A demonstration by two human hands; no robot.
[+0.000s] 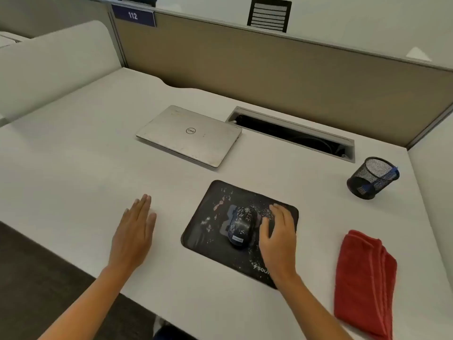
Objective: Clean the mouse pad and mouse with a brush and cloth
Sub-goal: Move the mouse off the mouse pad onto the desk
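Mouse (pixel 241 223) mid mouse pad (pixel 210 212), probably light, hard, slick, best taken by its sides; right hand (pixel 278 235) on pad, loosely curled, empty; left hand (pixel 133 233) left of pad, flat, empty.

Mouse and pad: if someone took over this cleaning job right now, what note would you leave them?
Left hand open, flat over the desk.
Right hand open, over the pad beside the mouse; holds nothing.
Mouse sits on the pad, both speckled with pale bits.
Red cloth lies folded to the right, untouched.
A blue tool, perhaps the brush, stands in the mesh cup.
Done: nothing visible. Left: brush, then wipe both.
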